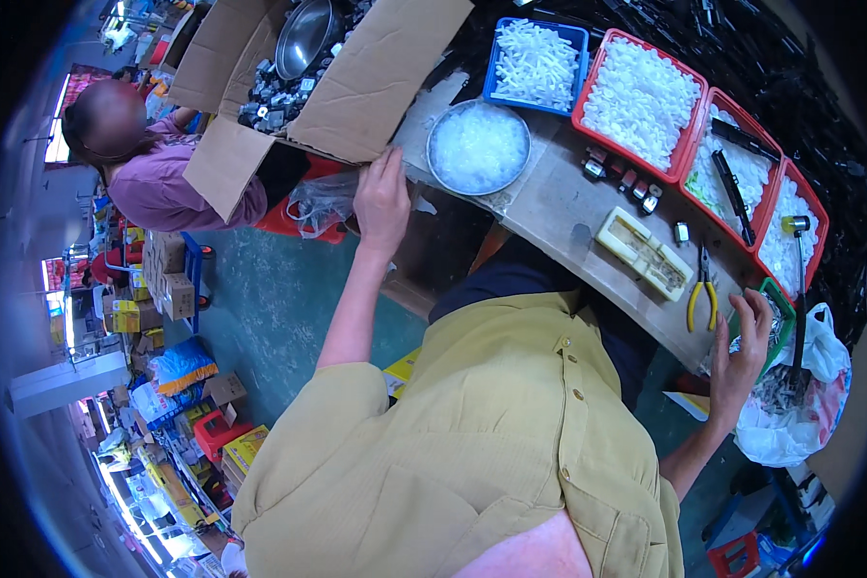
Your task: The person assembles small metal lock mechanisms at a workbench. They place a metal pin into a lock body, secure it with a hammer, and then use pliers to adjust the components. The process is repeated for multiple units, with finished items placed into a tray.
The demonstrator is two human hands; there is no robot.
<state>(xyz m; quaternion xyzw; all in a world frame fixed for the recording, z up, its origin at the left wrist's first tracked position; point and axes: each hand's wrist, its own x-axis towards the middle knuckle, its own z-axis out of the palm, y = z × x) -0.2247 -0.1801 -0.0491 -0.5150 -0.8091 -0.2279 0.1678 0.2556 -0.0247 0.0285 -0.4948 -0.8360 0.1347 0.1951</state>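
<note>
My left hand [381, 200] rests with fingers spread at the edge of the big brown cardboard box [356, 87], touching its near flap, far and left on the bench. The box stands open, its flaps folded outward. My right hand [742, 352] is raised at the near right, palm facing me, fingers curled by the small green bin [783, 310] at the bench edge.
</note>
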